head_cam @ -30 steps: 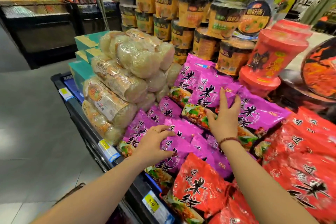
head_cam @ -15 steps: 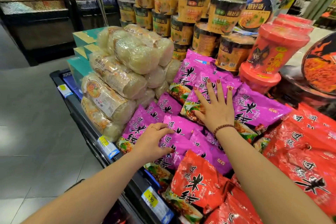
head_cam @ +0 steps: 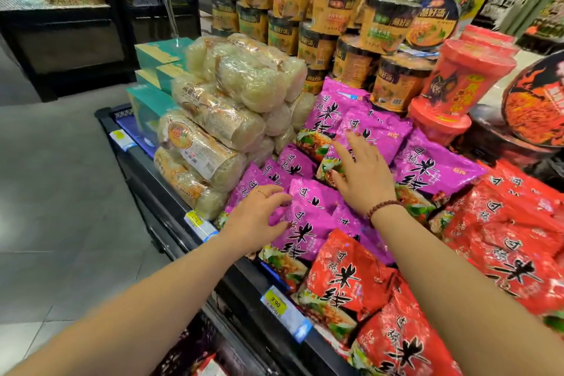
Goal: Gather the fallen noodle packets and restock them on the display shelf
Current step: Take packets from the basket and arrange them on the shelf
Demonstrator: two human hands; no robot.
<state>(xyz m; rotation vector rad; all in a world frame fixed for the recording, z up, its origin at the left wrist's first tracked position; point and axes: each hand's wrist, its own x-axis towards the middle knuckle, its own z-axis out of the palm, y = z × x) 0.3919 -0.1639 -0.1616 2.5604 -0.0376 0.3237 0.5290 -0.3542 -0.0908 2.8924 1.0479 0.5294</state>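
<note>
Purple noodle packets [head_cam: 433, 168] lie stacked on the black display shelf [head_cam: 244, 287], with red noodle packets [head_cam: 345, 281] in front and to the right. My left hand [head_cam: 259, 217] rests with loosely curled fingers on the near-left purple packet [head_cam: 308, 223]. My right hand [head_cam: 363, 177] lies flat, fingers spread, pressing on a purple packet [head_cam: 375, 131] higher up the pile. Neither hand grips anything.
Clear-wrapped bundles of pale noodles [head_cam: 232, 113] are piled left of the purple packets, with teal boxes [head_cam: 158, 55] behind. Orange cup noodles [head_cam: 341, 24] and red tubs [head_cam: 467, 79] stand at the back. Price tags [head_cam: 277, 305] line the shelf edge. Grey floor [head_cam: 61, 192] is left.
My right hand slid a little left and down over the purple packets, its fingers staying spread. My left hand stayed on the near-left purple packet.
</note>
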